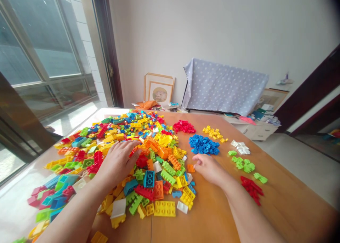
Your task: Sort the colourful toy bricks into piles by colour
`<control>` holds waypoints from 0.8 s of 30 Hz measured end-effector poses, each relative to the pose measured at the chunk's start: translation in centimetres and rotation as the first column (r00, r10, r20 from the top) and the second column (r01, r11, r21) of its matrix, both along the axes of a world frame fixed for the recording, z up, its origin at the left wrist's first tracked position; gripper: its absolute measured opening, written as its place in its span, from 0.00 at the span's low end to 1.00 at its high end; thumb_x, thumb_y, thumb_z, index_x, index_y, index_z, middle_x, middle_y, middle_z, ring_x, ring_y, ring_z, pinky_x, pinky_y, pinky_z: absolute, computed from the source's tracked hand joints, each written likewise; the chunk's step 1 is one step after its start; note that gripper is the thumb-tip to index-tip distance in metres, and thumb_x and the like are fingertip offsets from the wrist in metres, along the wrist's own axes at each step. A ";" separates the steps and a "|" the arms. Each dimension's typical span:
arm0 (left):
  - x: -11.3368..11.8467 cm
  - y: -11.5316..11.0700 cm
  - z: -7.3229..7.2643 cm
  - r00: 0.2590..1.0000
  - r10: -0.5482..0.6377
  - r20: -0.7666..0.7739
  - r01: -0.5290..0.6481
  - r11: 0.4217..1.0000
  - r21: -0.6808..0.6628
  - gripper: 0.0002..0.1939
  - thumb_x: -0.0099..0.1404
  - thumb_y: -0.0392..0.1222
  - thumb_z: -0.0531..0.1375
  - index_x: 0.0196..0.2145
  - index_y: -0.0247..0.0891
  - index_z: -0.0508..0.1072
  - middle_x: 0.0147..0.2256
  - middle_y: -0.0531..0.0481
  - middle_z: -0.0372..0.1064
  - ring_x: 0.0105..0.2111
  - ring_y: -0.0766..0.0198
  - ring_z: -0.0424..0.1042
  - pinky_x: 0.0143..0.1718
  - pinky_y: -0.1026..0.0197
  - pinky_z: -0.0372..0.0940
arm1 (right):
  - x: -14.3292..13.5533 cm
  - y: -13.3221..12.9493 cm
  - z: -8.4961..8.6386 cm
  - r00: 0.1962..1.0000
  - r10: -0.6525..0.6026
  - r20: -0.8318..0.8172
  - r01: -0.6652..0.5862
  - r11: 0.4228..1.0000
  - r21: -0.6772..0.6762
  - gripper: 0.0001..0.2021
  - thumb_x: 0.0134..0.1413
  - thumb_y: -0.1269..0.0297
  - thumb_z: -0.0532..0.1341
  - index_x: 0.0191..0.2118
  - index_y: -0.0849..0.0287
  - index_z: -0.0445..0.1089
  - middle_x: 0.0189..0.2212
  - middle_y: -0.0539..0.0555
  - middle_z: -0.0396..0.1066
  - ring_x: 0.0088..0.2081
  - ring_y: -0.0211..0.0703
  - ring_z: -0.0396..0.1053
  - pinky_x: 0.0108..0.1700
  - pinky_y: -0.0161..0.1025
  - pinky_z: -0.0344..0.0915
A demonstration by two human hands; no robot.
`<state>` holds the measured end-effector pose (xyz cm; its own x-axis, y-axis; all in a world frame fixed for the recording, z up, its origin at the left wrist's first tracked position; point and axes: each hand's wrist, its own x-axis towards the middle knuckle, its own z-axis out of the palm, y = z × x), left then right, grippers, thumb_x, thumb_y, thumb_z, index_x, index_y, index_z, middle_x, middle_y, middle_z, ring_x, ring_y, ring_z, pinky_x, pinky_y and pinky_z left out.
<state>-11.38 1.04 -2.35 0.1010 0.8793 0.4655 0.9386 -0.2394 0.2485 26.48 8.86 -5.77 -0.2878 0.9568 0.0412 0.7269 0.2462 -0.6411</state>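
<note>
My left hand (pixel 120 159) lies over the middle of a large mixed pile of toy building bricks, its fingers stretched out and apart. Under and beyond its fingertips are orange bricks (pixel 155 147). At the pile's right edge is my right hand (pixel 208 167), with fingers curled in toward the thumb; whatever may be between them is hidden. A small orange brick (pixel 190 168) lies right beside its fingertips. Just beyond that hand sits a heap of blue bricks (pixel 204 145). A yellow brick (pixel 164 208) and a white brick (pixel 182 207) lie at the pile's near edge.
Separate groups lie on the wooden table (pixel 202 214): dark pink-red bricks (pixel 183 126), yellow bricks (pixel 214 133), white bricks (pixel 240 147), green bricks (pixel 243 164) and red bricks (pixel 251 190). Behind the table are a polka-dot cloth (pixel 225 87) and a framed picture (pixel 160 93).
</note>
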 end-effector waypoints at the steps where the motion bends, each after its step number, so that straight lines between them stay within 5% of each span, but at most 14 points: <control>1: 0.1 0.0 0.1 1.000 -0.012 0.009 0.012 1.000 0.002 0.21 0.75 0.54 0.52 0.59 0.46 0.71 0.55 0.44 0.74 0.55 0.46 0.71 0.58 0.44 0.62 | 0.2 -0.1 -0.6 0.996 0.038 0.084 -0.041 0.998 0.039 0.14 0.50 0.67 0.62 0.44 0.58 0.76 0.35 0.53 0.74 0.37 0.45 0.71 0.40 0.39 0.65; 9: -0.6 -0.7 2.6 0.945 0.012 0.326 -0.035 0.997 0.065 0.22 0.71 0.57 0.57 0.57 0.45 0.73 0.54 0.42 0.74 0.54 0.48 0.72 0.55 0.47 0.67 | 0.0 0.1 -1.2 0.965 0.143 0.222 -0.157 0.986 0.047 0.03 0.51 0.71 0.59 0.30 0.57 0.70 0.28 0.49 0.70 0.33 0.40 0.67 0.34 0.35 0.55; 16: -2.7 -1.5 6.9 0.594 0.074 0.801 -0.332 0.930 0.160 0.22 0.67 0.59 0.62 0.48 0.39 0.78 0.45 0.44 0.79 0.45 0.55 0.76 0.48 0.54 0.70 | -4.0 0.1 1.3 0.986 0.167 0.021 -0.169 0.983 0.071 0.06 0.57 0.62 0.59 0.37 0.57 0.72 0.25 0.48 0.69 0.29 0.42 0.68 0.31 0.37 0.58; 20: -4.1 -1.1 7.3 0.452 0.046 0.891 -0.443 0.878 0.180 0.23 0.65 0.59 0.63 0.46 0.38 0.77 0.43 0.44 0.78 0.43 0.57 0.76 0.45 0.56 0.70 | -7.6 -0.7 2.6 0.939 0.154 -0.306 -0.163 0.987 -0.006 0.21 0.59 0.58 0.59 0.57 0.55 0.69 0.35 0.51 0.75 0.33 0.44 0.74 0.34 0.39 0.68; 24: -5.7 -0.5 7.2 0.381 -0.001 0.924 -0.455 0.870 0.189 0.21 0.63 0.58 0.64 0.43 0.37 0.77 0.41 0.44 0.79 0.43 0.58 0.77 0.47 0.56 0.69 | -9.1 -1.0 2.8 0.952 0.205 -0.226 -0.158 0.965 0.208 0.22 0.63 0.52 0.58 0.59 0.53 0.70 0.51 0.58 0.75 0.49 0.50 0.75 0.50 0.46 0.73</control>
<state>-17.07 0.50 4.83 -0.7361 0.5359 0.4136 0.2668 -0.3318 0.9048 17.40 7.85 -2.95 -0.4144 0.8581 0.3032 0.4861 0.4903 -0.7234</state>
